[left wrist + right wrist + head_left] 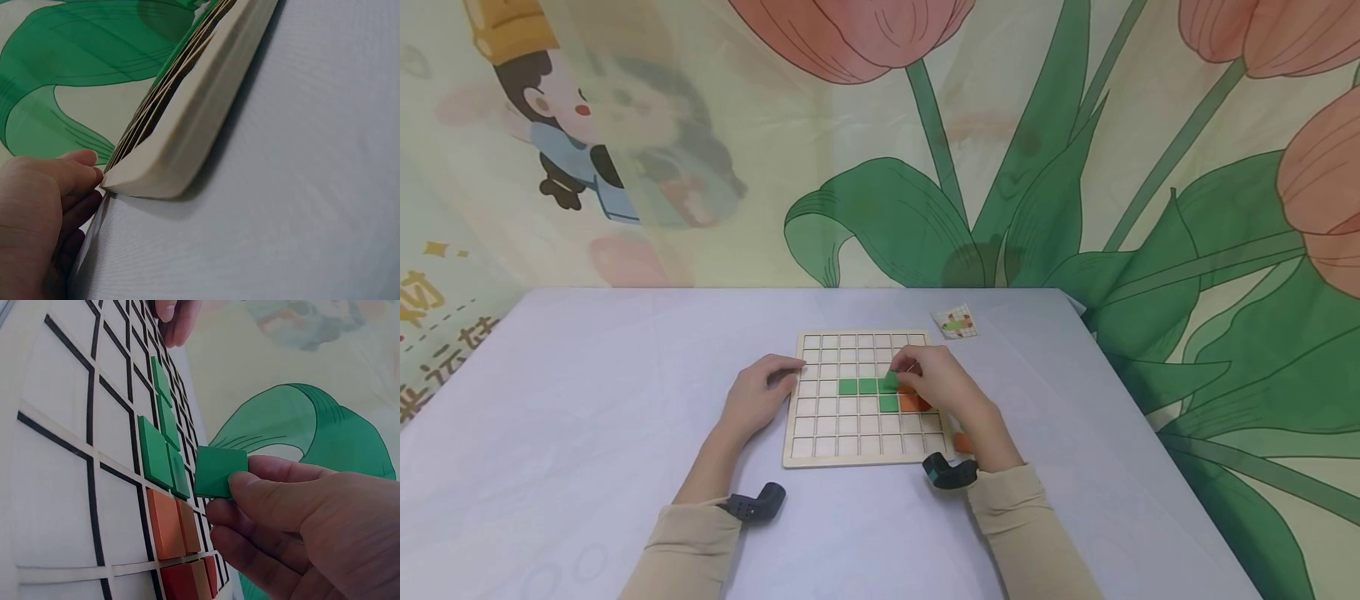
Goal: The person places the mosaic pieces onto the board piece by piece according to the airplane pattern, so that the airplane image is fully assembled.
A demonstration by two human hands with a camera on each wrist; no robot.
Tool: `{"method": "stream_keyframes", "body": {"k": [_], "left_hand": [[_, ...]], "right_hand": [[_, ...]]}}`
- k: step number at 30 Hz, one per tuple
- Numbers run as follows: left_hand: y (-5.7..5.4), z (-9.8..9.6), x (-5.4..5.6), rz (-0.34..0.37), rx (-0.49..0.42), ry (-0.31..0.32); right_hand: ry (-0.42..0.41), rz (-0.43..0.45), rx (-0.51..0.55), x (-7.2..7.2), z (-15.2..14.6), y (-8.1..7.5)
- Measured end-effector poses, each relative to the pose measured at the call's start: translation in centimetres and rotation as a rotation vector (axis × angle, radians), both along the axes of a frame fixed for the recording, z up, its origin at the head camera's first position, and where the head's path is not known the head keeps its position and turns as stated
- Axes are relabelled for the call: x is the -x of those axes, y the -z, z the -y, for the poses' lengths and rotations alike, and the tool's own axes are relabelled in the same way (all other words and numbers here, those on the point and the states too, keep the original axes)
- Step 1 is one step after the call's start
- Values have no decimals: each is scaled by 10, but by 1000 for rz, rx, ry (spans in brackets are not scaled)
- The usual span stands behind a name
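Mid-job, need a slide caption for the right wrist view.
Right grip pinches a square green tile near laid green tiles, orange tiles and red tiles on a gridded board.

Brown characters (448, 358) — "运转" legible — and a yellow character (421, 296) mark the backdrop (445, 167).

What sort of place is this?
Hard to pin down; looks like an indoor tabletop play or recording spot. Signs: a pale table, a tulip-print backdrop behind it, and a grid board with coloured tiles.
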State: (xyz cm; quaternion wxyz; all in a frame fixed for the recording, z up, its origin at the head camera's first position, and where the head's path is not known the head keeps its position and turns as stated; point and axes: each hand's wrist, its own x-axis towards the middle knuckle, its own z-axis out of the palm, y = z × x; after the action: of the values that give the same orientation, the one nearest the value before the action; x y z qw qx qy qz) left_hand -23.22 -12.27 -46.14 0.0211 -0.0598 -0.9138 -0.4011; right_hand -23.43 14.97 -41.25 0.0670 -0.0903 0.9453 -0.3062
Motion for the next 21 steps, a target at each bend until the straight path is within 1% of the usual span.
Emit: {"method": "stream_keyframes", "body": {"k": [5,14,21], "left_hand": [[0,0,0,5,2,-2],[0,0,0,-5,4,1],[0,0,0,4,2,1]], "right_hand": [[-3,-6,-13,0,1,1],[-85,-29,13,-1,7,4],[-83,-9,12,-2,11,6]]}}
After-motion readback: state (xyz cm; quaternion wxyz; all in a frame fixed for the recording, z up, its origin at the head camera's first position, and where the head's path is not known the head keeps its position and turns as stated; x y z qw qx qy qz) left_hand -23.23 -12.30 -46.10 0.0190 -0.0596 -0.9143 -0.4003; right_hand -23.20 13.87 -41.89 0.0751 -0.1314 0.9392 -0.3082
